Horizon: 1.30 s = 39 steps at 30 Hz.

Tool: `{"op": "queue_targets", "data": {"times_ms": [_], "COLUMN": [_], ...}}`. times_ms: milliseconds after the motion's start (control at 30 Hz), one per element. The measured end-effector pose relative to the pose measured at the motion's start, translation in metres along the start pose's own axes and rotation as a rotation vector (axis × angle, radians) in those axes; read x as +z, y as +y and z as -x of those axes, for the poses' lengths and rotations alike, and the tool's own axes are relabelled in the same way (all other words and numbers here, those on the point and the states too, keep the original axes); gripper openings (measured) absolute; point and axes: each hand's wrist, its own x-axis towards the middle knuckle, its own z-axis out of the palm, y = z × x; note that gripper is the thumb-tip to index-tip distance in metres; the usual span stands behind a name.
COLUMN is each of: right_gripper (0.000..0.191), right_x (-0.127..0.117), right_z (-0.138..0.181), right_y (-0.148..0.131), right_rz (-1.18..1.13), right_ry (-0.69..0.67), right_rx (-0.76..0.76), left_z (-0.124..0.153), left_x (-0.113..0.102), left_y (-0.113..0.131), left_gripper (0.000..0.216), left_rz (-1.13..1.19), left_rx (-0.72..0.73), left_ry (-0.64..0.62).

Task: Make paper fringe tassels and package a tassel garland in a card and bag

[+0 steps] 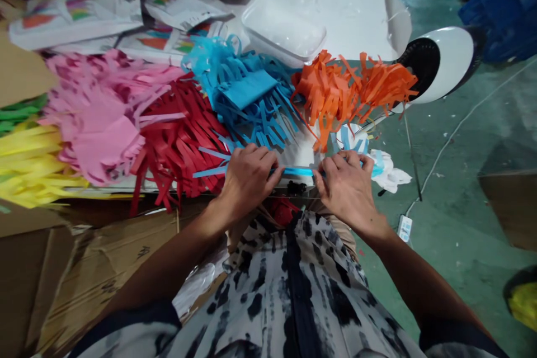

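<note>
My left hand (248, 178) and my right hand (347, 184) are both closed on a thin blue paper strip (298, 171) stretched between them at the near edge of the table. The left fingers curl over its left end, and a loose blue tail sticks out to the left. The right fingers pinch its right end beside a small roll of blue and white tape (351, 137). Just beyond the hands lies a heap of blue paper fringe (247, 92).
Heaps of paper fringe cover the table: yellow (29, 165), pink (98, 117), red (180, 140), orange (344, 89). White printed boxes (75, 17) and a clear plastic tray (285, 31) lie behind. A white fan (440, 61) stands right. Cardboard boxes (96, 268) sit below left.
</note>
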Motion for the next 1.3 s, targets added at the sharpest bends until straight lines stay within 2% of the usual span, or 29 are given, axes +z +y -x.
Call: {"op": "queue_targets", "data": {"times_ms": [133,200,267,333,400,533,600,667,733,800,900,1133,1300], "right_gripper": [0.018,0.018,0.02,0.024,0.029,0.035,0.033,0.028,0.022,0.02,0.021,0.025,0.023], "right_x": [0.003,0.006,0.01,0.011,0.011,0.009,0.007,0.005,0.003,0.001,0.001,0.006,0.006], "right_z": [0.004,0.008,0.013,0.018,0.024,0.029,0.027,0.023,0.019,0.014,0.009,0.002,-0.001], "right_y": [-0.003,-0.004,-0.003,0.001,0.007,0.015,0.015,0.014,0.013,0.013,0.016,0.017,0.01], "right_rz": [-0.005,-0.043,-0.067,-0.064,-0.064,-0.131,-0.165,-0.18,-0.183,-0.187,-0.204,-0.203,-0.137], "right_ry": [0.132,0.239,0.287,0.263,0.231,0.15,0.114,0.105,0.102,0.097,0.078,0.053,0.044], "right_rx": [-0.07,-0.183,-0.253,-0.257,-0.244,-0.222,-0.2,-0.185,-0.183,-0.185,-0.177,-0.162,-0.099], "left_z": [0.002,0.005,0.009,0.015,0.023,0.036,0.036,0.029,0.018,0.007,-0.004,-0.002,-0.002], "left_x": [-0.003,0.001,0.005,0.009,0.007,-0.012,-0.021,-0.022,-0.015,-0.004,0.01,0.017,0.014], "left_y": [0.013,0.018,0.018,0.009,-0.008,-0.038,-0.037,-0.024,-0.006,0.008,0.015,0.006,0.006], "left_gripper": [0.012,0.016,0.023,0.025,0.027,0.026,0.019,0.016,0.015,0.01,0.017,0.018,0.018], "left_rz": [-0.055,-0.057,-0.048,-0.034,-0.009,0.039,0.0,-0.031,-0.005,0.031,0.042,0.015,0.05], "left_rx": [0.025,0.166,0.303,0.325,0.273,0.185,0.149,0.16,0.215,0.253,0.24,0.198,0.106], "left_ry": [0.125,0.172,0.174,0.168,0.18,0.216,0.266,0.309,0.271,0.16,0.066,0.077,0.063]}}
